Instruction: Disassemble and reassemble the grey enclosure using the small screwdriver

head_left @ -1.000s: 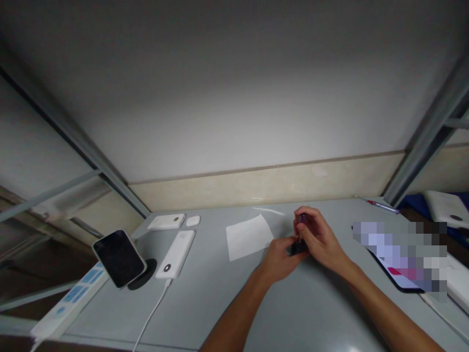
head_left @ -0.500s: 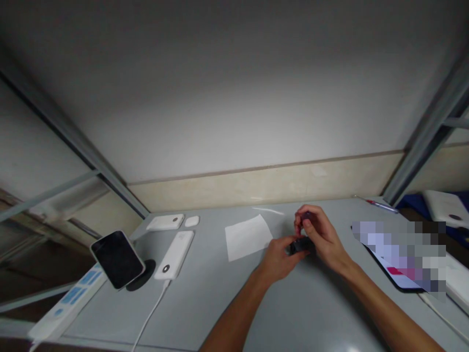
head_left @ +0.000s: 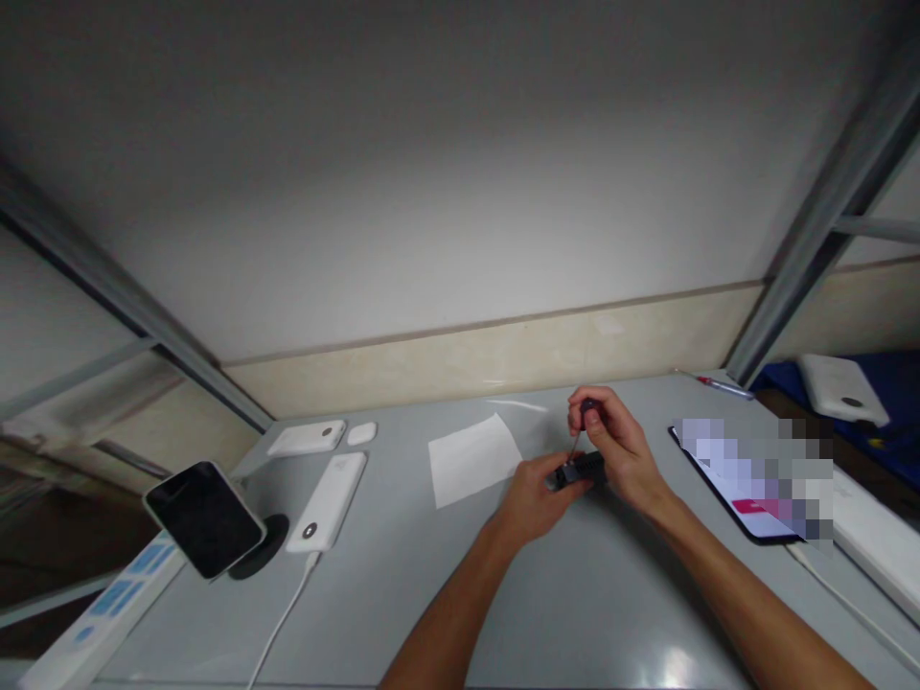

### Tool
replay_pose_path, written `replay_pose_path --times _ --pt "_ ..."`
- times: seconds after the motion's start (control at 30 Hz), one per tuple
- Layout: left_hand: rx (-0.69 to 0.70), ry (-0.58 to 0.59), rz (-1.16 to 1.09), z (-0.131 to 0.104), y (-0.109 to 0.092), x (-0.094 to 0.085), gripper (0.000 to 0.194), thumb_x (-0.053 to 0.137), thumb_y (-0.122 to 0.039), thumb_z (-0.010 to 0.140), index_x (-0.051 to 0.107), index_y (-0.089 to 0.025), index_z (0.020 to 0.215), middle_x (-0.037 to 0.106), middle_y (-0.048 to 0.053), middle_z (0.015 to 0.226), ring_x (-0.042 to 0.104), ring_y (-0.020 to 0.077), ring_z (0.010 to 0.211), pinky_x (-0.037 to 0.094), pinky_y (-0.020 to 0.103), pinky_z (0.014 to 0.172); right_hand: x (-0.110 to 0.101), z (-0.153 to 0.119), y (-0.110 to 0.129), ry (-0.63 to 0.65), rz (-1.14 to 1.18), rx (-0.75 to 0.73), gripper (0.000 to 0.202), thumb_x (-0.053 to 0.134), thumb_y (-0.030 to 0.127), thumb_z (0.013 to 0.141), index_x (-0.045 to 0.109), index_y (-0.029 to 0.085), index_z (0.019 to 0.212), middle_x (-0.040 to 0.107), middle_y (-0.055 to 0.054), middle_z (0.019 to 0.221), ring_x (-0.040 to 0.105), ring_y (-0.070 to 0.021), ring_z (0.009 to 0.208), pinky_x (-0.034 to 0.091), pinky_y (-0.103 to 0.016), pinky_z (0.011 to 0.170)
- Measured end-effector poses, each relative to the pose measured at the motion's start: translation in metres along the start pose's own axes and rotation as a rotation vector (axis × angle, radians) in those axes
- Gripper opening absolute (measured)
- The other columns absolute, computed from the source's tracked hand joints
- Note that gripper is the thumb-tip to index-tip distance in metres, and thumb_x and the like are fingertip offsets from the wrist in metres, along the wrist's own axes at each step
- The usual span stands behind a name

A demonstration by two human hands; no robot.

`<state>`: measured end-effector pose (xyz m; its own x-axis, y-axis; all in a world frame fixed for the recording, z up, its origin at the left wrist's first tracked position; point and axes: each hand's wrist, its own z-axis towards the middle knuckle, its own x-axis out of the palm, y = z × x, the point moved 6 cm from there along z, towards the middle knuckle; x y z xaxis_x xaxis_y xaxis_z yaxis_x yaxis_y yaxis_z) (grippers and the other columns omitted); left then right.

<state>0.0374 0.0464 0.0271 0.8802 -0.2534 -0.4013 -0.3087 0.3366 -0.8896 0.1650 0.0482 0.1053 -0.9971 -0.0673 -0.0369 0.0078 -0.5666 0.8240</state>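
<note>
My left hand [head_left: 538, 496] grips a small black object [head_left: 577, 470] from its left side, low over the grey table. Pinched in the fingers of my right hand [head_left: 624, 448] is a screwdriver [head_left: 590, 412] with a dark handle. Its thin metal shaft points down, and the tip meets the top of the black object near its left end. What the object is cannot be made out. A sheet of white paper [head_left: 472, 462] lies just to the left of my left hand.
At left on the table [head_left: 388, 575] are a phone on a stand [head_left: 205, 519], a white power bank with a cable [head_left: 329, 503], another white device [head_left: 308, 438] and a small white case [head_left: 361, 433]. A large phone [head_left: 747, 498] and a pen [head_left: 725, 387] lie at right.
The screwdriver's shaft now shows, its tip on the black object; before, only the dark handle showed between my right fingers. The view has shifted slightly.
</note>
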Motion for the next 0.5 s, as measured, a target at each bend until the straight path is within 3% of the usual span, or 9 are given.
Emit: replay_pose_path --times 0.23,0.37,0.5 --pt "-0.018 0.019 0.022 0.0 -0.004 0.0 0.028 0.076 -0.03 0.088 0.079 -0.022 0.114 0.08 -0.002 0.101 0.071 0.0206 0.09 0.054 0.026 0.085 0.0 0.004 0.01 -0.087 -0.117 -0.087 0.015 0.055 0.031 0.103 0.067 0.025 0.096 0.059 -0.004 0.09 0.057 -0.0198 0.083 0.046 -0.033 0.076" --pt "-0.017 0.024 0.014 0.001 0.0 0.001 0.029 0.076 -0.032 0.088 0.08 -0.02 0.114 0.08 0.0 0.098 0.071 0.02 0.086 0.054 0.026 0.082 0.01 0.004 0.008 0.009 -0.05 -0.032 0.021 0.048 0.031 0.105 0.068 0.025 0.108 0.059 -0.001 0.08 0.057 -0.0182 0.076 0.046 -0.032 0.072" --pt "-0.02 0.015 0.012 0.0 0.001 0.002 0.027 0.076 -0.034 0.087 0.08 -0.019 0.11 0.079 0.0 0.095 0.07 0.0197 0.085 0.053 0.026 0.082 0.008 0.002 0.005 -0.002 -0.015 -0.024 0.02 0.047 0.034 0.107 0.064 0.026 0.112 0.056 0.0 0.079 0.055 -0.0172 0.073 0.045 -0.031 0.072"
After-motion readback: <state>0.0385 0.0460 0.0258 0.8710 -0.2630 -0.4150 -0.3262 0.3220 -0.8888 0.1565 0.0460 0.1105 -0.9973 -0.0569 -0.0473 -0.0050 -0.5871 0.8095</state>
